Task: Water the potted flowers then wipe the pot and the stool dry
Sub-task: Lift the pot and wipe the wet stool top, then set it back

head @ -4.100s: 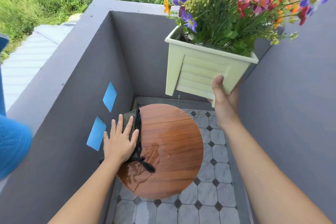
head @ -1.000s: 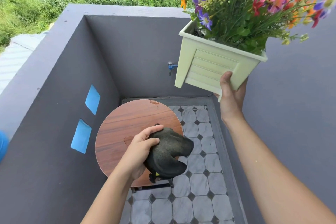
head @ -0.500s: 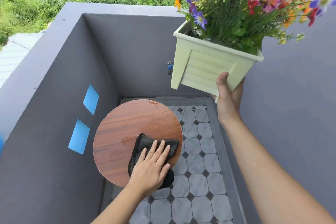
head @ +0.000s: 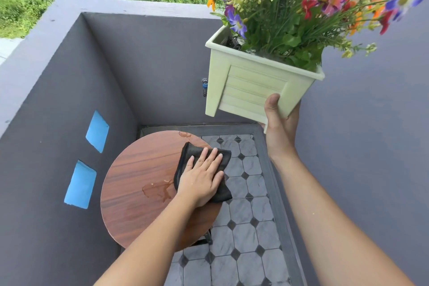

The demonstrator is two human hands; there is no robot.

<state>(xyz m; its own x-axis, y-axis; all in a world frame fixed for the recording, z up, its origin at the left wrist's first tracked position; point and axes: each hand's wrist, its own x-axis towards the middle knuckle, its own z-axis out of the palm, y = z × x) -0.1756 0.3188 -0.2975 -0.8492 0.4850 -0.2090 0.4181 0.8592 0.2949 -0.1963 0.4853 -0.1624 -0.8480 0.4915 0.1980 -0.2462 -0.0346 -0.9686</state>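
Pressing black cloth [head: 195, 152] on stool [head: 139, 181] with flat left hand [head: 202, 177]; gripping cream planter [head: 246, 86] full of flowers [head: 281, 7] above stool with right hand [head: 279, 123].

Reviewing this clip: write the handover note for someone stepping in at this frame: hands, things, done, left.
Left hand: flat, pressing the dark folded cloth onto the round wooden stool top.
Right hand: grips a bottom corner of the pale green square plastic pot of colourful flowers, held in the air off the stool.
Done: watering, apparently; wiping under way.
To do: a puddle beside the cloth and a wet spot at the far rim; pot dryness unclear; set it back.
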